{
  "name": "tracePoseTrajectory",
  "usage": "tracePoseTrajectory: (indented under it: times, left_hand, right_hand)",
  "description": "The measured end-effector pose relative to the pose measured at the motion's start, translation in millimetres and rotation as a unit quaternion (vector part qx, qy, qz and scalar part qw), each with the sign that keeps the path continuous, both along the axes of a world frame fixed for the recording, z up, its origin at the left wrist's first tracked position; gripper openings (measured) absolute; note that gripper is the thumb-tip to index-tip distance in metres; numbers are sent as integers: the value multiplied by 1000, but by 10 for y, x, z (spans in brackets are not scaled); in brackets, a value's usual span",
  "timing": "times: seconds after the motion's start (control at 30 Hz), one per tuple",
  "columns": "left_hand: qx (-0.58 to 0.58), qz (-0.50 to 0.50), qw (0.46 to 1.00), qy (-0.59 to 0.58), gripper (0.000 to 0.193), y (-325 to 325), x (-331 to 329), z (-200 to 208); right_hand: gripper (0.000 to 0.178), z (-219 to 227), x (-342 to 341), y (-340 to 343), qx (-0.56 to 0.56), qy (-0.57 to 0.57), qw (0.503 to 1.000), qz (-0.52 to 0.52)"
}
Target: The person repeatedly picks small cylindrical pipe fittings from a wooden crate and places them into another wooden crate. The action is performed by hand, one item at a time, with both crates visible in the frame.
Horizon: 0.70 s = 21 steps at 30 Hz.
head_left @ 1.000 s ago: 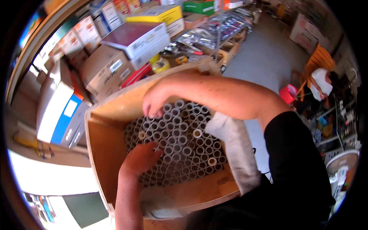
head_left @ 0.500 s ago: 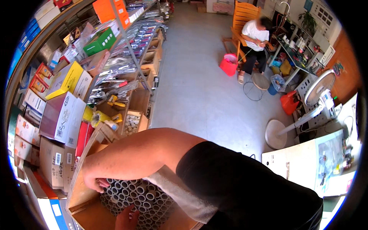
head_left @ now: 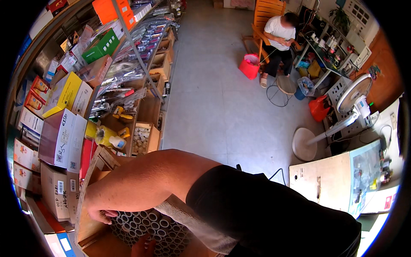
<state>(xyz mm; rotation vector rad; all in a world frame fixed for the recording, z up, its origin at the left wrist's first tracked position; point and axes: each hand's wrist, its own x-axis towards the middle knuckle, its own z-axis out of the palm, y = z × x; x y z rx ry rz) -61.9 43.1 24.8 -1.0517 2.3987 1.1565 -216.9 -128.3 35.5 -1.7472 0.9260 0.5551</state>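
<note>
A wooden box (head_left: 92, 237) at the lower edge holds several rows of short grey pipe pieces (head_left: 160, 229), packed tightly with their round ends showing. My right arm reaches across from the lower right, and my right hand (head_left: 102, 214) hangs over the left part of the pipes by the box wall. Its fingers are loosely bent and apart, with nothing seen in them. Low in the picture, my left hand (head_left: 143, 247) lies over the near pipes, fingertips apart; its palm is cut off by the picture edge. Beneath my right arm a greyish towel (head_left: 195, 222) covers the box's right side.
Shelves at left carry cartons (head_left: 60, 137), a yellow box (head_left: 64, 94), bagged goods and wooden bins (head_left: 145, 137). A person in a white top (head_left: 280, 34) sits in a wooden chair far off. A standing fan (head_left: 306, 143) and a pale cabinet (head_left: 321, 180) stand at right.
The view has shifted slightly, so surroundings sit a little further left. My left hand appears lower, with less of it showing. My right hand remains over the left pipes.
</note>
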Motion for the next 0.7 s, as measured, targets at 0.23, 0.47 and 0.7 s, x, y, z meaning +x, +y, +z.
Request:
tracePoseTrajectory:
  times: [0.23, 0.47, 0.7]
  left_hand:
    - [-14, -16, 1000, 15, 32, -5, -28, -33]
    - [-23, -17, 999, 24, 32, 43, -90, 30]
    - [-12, -21, 999, 30, 32, 31, -139, 45]
  right_hand:
    - [43, -19, -6, -27, -9, 3, 1000, 8]
    - [43, -6, -4, -12, -9, 7, 1000, 5]
    - [43, -37, -18, -43, -3, 7, 1000, -4]
